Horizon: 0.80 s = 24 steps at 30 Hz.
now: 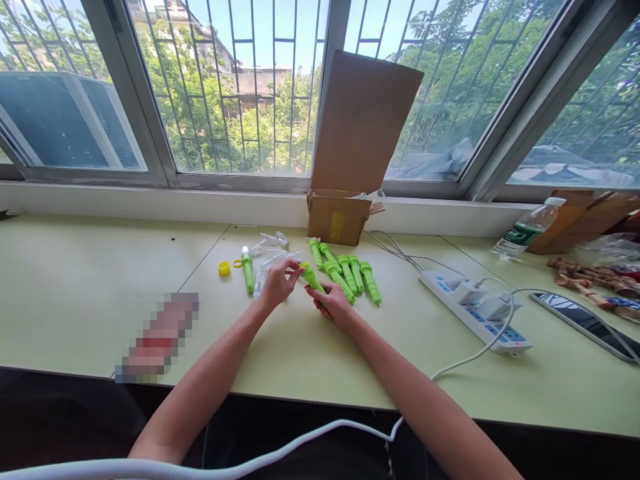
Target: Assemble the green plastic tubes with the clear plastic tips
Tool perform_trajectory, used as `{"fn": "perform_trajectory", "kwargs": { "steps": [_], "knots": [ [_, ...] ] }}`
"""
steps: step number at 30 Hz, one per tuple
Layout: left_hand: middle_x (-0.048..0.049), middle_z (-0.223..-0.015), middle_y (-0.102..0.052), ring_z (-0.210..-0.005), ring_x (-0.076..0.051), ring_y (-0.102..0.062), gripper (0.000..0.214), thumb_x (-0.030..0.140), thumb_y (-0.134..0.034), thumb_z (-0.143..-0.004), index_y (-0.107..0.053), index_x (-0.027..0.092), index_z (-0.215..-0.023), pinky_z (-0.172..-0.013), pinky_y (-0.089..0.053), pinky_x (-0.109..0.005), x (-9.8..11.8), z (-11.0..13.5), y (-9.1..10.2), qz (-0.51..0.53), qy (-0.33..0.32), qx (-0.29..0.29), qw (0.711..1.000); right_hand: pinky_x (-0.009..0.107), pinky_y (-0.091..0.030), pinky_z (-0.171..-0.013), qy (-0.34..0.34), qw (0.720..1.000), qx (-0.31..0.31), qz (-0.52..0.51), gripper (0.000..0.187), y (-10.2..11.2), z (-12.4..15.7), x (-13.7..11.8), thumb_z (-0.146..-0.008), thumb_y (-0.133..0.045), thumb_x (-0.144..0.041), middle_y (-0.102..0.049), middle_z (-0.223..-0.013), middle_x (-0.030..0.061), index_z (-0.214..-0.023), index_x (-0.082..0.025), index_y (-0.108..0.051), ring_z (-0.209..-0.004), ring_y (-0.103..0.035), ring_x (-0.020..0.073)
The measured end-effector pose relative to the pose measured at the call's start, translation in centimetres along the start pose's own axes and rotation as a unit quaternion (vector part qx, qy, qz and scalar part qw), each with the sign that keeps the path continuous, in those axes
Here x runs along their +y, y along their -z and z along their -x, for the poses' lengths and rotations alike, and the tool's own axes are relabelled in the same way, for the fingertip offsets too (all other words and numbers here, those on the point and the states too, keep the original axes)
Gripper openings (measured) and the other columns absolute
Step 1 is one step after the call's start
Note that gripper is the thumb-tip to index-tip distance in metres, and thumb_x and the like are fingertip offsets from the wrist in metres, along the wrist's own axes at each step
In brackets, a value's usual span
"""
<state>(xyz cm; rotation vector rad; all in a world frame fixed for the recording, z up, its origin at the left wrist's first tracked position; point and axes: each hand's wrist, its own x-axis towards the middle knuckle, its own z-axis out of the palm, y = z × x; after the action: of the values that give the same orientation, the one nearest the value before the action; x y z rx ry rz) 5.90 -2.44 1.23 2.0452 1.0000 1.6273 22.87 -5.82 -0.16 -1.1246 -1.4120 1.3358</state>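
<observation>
Between my hands is a ribbed green plastic tube [313,279], tilted, its wider end up and to the left. My right hand [334,305] is closed round its lower part. With fingertips pinched, my left hand [280,281] grips the yellowish top end; the exact piece there is too small to make out. Left of my left hand is another green tube [248,273] with a white tip, and beside it a yellow cap [224,268]. Several more green tubes [346,272] lie grouped just beyond my right hand. Clear plastic pieces [275,257] lie behind my left hand.
An open cardboard box [336,219] stands against the window wall. To the right are a white power strip [475,313] with cables, a phone [585,323], a water bottle [527,230] and brown stick-like items [585,280]. A blurred flat item [159,337] lies at the left front edge.
</observation>
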Motion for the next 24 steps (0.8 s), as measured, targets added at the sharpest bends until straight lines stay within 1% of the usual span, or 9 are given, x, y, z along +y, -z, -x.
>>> {"fn": "perform_trajectory", "kwargs": {
  "steps": [4, 7, 10, 13, 20, 24],
  "knots": [
    [-0.0047, -0.087, -0.066, -0.078, -0.015, -0.065, 0.017, 0.036, -0.057, -0.086, -0.06, 0.019, -0.083, -0.065, -0.062, -0.031, 0.3, -0.2, 0.1, -0.021, -0.017, -0.009, 1.0, 0.02, -0.018, -0.029, -0.003, 1.0, -0.004, -0.02, 0.04, 0.1, 0.1, -0.1, -0.068, -0.071, -0.048, -0.05, -0.042, -0.0065, -0.09, -0.015, -0.067, -0.028, -0.031, 0.0054],
    [-0.0048, -0.088, -0.065, -0.078, -0.015, -0.065, 0.013, 0.032, -0.057, -0.085, -0.06, 0.019, -0.084, -0.061, -0.061, -0.028, 0.5, -0.4, 0.7, -0.034, -0.022, -0.034, 0.999, 0.019, -0.017, -0.029, -0.006, 1.0, -0.008, -0.026, 0.041, 0.0, 0.1, -0.1, -0.068, -0.071, -0.047, -0.049, -0.042, -0.0065, -0.091, -0.015, -0.067, -0.028, -0.03, 0.0049],
    [-0.0031, -0.087, -0.065, -0.074, -0.013, -0.064, 0.007, 0.024, -0.06, -0.079, -0.059, 0.019, -0.084, -0.061, -0.061, -0.026, 0.8, -0.6, 1.8, -0.043, -0.014, -0.072, 0.996, 0.019, -0.016, -0.029, -0.013, 0.999, -0.021, -0.021, 0.04, -0.3, 0.2, -0.2, -0.068, -0.071, -0.047, -0.048, -0.041, -0.0069, -0.091, -0.014, -0.067, -0.028, -0.029, 0.0047],
    [-0.001, -0.087, -0.064, -0.071, -0.012, -0.062, 0.014, 0.014, -0.061, -0.071, -0.057, 0.019, -0.084, -0.063, -0.061, -0.026, 0.9, -0.6, 2.6, -0.067, -0.011, -0.09, 0.994, 0.018, -0.016, -0.029, -0.023, 0.999, -0.038, -0.02, 0.037, -0.6, 0.3, -0.3, -0.07, -0.07, -0.045, -0.048, -0.042, -0.0069, -0.091, -0.014, -0.067, -0.029, -0.03, 0.0044],
    [0.0005, -0.082, -0.061, -0.067, -0.011, -0.058, 0.021, 0.01, -0.06, -0.063, -0.051, 0.019, -0.079, -0.058, -0.057, -0.026, 0.6, -0.5, 2.7, -0.107, -0.032, -0.092, 0.989, 0.018, -0.018, -0.03, -0.019, 0.999, -0.047, -0.004, 0.031, -0.6, 0.4, -0.5, -0.071, -0.069, -0.042, -0.05, -0.044, -0.0058, -0.087, -0.014, -0.067, -0.03, -0.032, 0.0042],
    [0.0005, -0.08, -0.06, -0.063, -0.01, -0.056, 0.021, 0.011, -0.06, -0.063, -0.045, 0.02, -0.074, -0.056, -0.054, -0.025, 0.4, -0.4, 2.6, -0.132, -0.055, -0.075, 0.987, 0.018, -0.018, -0.03, -0.029, 0.999, -0.043, 0.004, 0.031, -0.7, 0.4, -0.6, -0.071, -0.07, -0.041, -0.05, -0.044, -0.0058, -0.086, -0.014, -0.067, -0.03, -0.032, 0.0043]
  ]
}}
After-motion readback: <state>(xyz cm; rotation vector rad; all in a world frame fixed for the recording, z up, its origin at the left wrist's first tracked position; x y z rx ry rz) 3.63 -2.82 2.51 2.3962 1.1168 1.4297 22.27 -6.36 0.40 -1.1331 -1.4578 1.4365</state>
